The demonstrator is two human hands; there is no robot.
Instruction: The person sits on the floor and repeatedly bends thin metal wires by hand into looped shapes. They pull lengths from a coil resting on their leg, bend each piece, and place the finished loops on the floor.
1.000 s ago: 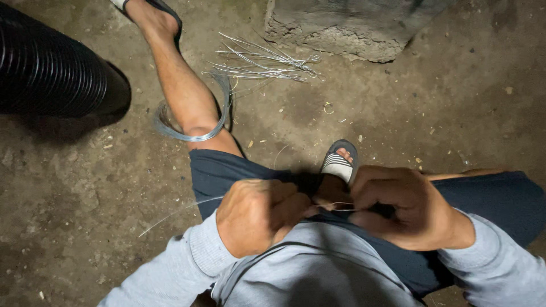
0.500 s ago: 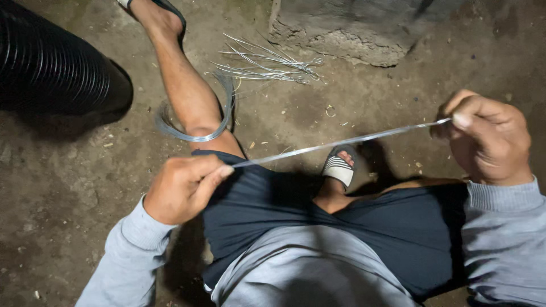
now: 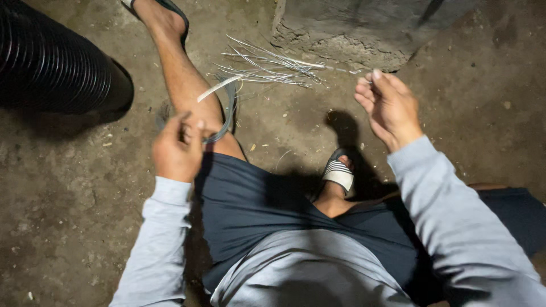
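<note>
- The left hand (image 3: 177,149) pinches the wire coil (image 3: 224,116) looped round the near leg, a loose wire end (image 3: 219,88) sticking up.
- The right hand (image 3: 389,105), fingers loosely spread, reaches toward the cut wire pile (image 3: 267,65) far ahead, holding nothing clearly visible.
- Risk: the springy free end could whip the leg or hand if the pinch slips.

A harsh light from near the head camera lit the middle of the scene brightly and left the corners dim, threw a hard dark shadow on the grey dirt floor (image 3: 273,128) under the right hand (image 3: 389,108), and the left hand (image 3: 177,149) showed motion blur.
</note>
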